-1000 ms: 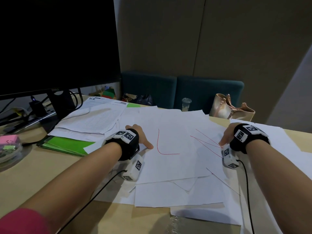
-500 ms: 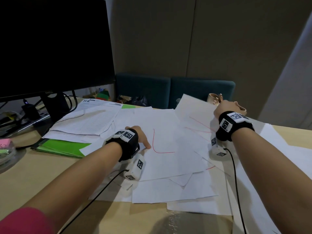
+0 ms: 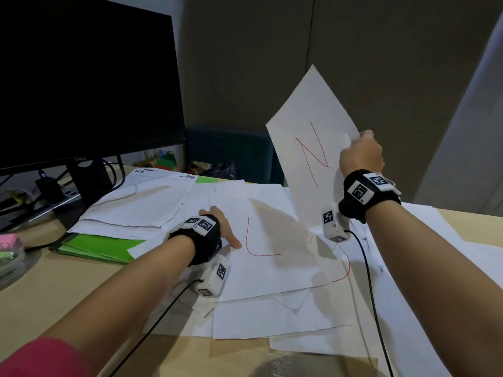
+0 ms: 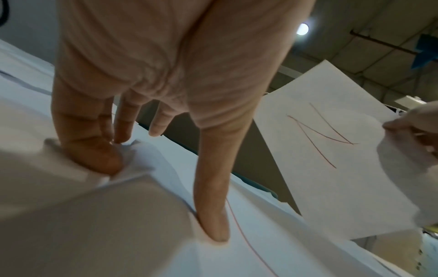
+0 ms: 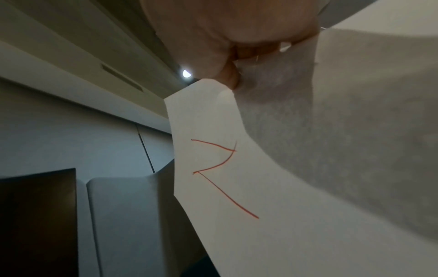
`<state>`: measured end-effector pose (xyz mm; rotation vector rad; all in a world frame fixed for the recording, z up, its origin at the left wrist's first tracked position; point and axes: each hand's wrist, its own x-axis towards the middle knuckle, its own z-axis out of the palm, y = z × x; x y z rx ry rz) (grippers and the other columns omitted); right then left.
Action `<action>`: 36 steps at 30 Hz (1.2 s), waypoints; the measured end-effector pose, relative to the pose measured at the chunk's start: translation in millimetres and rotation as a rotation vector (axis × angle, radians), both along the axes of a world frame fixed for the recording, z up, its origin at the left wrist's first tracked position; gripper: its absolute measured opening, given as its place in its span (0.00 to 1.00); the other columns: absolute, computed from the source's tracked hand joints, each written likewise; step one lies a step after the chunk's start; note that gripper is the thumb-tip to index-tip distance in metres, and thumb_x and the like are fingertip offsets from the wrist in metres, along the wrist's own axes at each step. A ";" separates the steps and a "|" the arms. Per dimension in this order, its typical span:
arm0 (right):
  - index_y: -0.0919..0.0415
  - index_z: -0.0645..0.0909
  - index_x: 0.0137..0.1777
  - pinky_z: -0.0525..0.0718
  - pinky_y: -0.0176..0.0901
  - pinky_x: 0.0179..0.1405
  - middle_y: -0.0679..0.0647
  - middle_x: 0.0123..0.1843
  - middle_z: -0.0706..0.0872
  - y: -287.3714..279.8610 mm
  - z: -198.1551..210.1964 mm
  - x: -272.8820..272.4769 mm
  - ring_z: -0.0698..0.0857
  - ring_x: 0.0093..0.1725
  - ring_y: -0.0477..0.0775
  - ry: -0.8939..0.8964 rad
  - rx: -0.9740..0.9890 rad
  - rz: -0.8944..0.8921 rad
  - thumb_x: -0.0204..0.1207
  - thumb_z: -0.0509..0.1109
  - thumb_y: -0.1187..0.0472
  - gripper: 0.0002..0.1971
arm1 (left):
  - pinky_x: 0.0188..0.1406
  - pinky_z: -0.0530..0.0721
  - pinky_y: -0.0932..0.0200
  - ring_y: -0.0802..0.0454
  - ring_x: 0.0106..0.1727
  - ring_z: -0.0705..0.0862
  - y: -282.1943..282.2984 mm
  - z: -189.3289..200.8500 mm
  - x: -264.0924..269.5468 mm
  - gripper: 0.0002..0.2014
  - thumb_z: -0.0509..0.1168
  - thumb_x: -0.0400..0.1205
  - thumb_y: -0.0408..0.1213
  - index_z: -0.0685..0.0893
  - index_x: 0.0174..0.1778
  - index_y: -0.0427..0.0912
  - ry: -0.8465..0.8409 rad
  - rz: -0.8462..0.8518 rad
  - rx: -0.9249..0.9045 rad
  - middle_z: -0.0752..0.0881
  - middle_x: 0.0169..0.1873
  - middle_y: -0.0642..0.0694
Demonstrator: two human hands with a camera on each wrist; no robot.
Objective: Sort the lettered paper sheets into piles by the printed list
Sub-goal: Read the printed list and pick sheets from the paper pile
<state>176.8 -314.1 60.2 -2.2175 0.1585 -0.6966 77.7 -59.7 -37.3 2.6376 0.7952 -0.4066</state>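
My right hand pinches the edge of a white sheet with a red N and holds it up, tilted, above the desk; the same N sheet shows in the left wrist view and the N sheet in the right wrist view. My left hand lies flat with straight fingers pressing on a sheet with a red L. More white sheets overlap beneath it; one shows a red curve. A printed list lies at the left.
A dark monitor stands at the back left with cables by its foot. Green folders lie under the printed pages. A pink item sits at the far left edge. Teal chairs stand behind the wooden desk.
My right hand has lifted the N sheet off the spread and raised it upright. My left hand has stayed pressed on the L sheet.
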 end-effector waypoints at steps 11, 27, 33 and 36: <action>0.64 0.75 0.65 0.74 0.44 0.49 0.60 0.62 0.82 -4.8 -6.4 13.0 0.82 0.56 0.61 0.004 0.338 0.099 0.84 0.54 0.64 0.14 | 0.61 0.83 0.48 0.39 0.62 0.83 3.5 -2.1 6.1 0.39 0.84 0.63 0.43 0.76 0.66 0.32 0.009 0.007 -0.108 0.84 0.61 0.37; 0.67 0.77 0.62 0.75 0.37 0.47 0.58 0.55 0.82 -3.1 7.4 20.3 0.78 0.48 0.52 -0.155 0.276 0.210 0.83 0.56 0.66 0.12 | 0.71 0.74 0.40 0.34 0.75 0.70 7.4 -10.9 12.6 0.68 0.86 0.55 0.48 0.47 0.82 0.38 -0.072 0.145 -0.118 0.66 0.77 0.34; 0.67 0.76 0.64 0.78 0.41 0.48 0.60 0.58 0.83 -6.3 6.1 21.4 0.79 0.49 0.53 -0.132 0.304 0.165 0.83 0.56 0.66 0.13 | 0.60 0.82 0.48 0.37 0.61 0.83 21.7 19.7 15.4 0.34 0.81 0.67 0.35 0.77 0.67 0.29 -0.228 0.072 -0.063 0.83 0.62 0.34; 0.66 0.76 0.64 0.73 0.39 0.46 0.60 0.61 0.83 -5.3 2.3 22.2 0.82 0.53 0.58 -0.073 0.321 0.147 0.83 0.56 0.65 0.14 | 0.55 0.82 0.50 0.36 0.60 0.83 42.6 60.7 16.0 0.21 0.75 0.75 0.34 0.81 0.61 0.30 -0.405 0.076 0.016 0.84 0.59 0.33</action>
